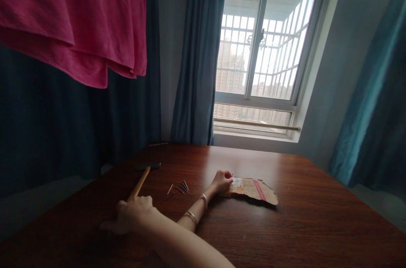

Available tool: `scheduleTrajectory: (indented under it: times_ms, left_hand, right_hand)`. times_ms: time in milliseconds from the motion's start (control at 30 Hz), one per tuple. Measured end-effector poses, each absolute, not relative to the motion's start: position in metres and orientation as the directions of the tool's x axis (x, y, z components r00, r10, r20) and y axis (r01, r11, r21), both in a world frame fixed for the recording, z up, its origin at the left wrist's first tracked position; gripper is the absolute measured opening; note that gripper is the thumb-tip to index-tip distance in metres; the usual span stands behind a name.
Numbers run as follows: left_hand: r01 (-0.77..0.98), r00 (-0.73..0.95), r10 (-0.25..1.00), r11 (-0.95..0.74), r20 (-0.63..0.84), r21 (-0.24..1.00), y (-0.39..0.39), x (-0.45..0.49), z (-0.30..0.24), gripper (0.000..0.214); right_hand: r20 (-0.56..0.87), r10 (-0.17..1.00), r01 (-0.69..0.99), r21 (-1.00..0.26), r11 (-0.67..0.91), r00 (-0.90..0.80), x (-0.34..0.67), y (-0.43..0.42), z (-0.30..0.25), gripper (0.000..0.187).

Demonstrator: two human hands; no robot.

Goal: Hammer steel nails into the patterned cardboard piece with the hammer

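- The nail [232,174] stands about upright at the left end of the cardboard [249,190], its upper part poking out above the fingers; whether the point bites the cardboard is hidden.
- The left hand [222,181] has that nail pinched between thumb and fingertips — a narrow grip, right at the cardboard's edge.
- The cardboard, patched and striped with pink, lies lengthwise from the left hand out toward the right, slightly curled at its far right end.
- The right hand [136,214] is over the near end of the hammer [139,183]; the fingers look bent, but I cannot tell how fully that grip closes on the handle.
- The key relation: the hammer's handle slants away from the right hand, its head lying well apart to the left of the nail. The left hand is at the nail, the right at the hammer — the forearms crossed, right over left.
- Loose nails [184,187] lie between hammer and cardboard.
- Two bracelets [190,215] circle the left forearm.
- All this rests on a dark wooden worktop [301,225], before a window [275,39], blue curtains [199,48] and a hanging pink cloth [79,18].
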State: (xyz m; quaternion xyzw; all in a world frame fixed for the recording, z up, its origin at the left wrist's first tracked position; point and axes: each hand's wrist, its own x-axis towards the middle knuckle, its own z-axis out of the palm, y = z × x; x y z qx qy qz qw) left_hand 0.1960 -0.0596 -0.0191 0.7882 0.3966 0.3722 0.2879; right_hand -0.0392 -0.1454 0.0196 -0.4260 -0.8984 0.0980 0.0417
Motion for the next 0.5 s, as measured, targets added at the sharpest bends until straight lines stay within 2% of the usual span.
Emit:
scheduleTrajectory:
  times_ms: [100, 167, 267, 333, 400, 500]
  left_hand:
    - [0.412, 0.416, 0.836, -0.524, 0.358, 0.745, -0.059, 0.196, -0.019, 0.02]
    - [0.414, 0.419, 0.834, -0.528, 0.36, 0.741, -0.058, 0.196, -0.02, 0.019]
    - [0.412, 0.422, 0.827, -0.539, 0.37, 0.735, -0.057, 0.196, -0.022, 0.019]
    - [0.42, 0.425, 0.829, -0.537, 0.365, 0.732, -0.057, 0.196, -0.022, 0.019]
    - [0.44, 0.426, 0.834, -0.529, 0.351, 0.725, -0.057, 0.196, -0.022, 0.019]
    - [0.467, 0.421, 0.842, -0.52, 0.338, 0.715, -0.058, 0.197, -0.021, 0.02]
  right_hand:
    - [-0.023, 0.828, 0.791, -0.31, 0.527, -0.56, -0.038, -0.144, 0.019, 0.072]
    - [-0.051, 0.865, 0.793, -0.429, 0.432, -0.499, -0.035, -0.142, 0.022, 0.076]
    - [-0.097, 0.924, 0.736, -0.638, 0.229, -0.371, -0.023, -0.136, 0.028, 0.092]
    - [-0.126, 0.947, 0.668, -0.736, 0.11, -0.295, -0.012, -0.13, 0.032, 0.094]
    - [-0.14, 0.959, 0.63, -0.775, 0.048, -0.246, -0.001, -0.124, 0.033, 0.083]
    - [-0.089, 0.974, 0.598, -0.8, 0.056, -0.21, 0.015, -0.115, 0.031, 0.055]
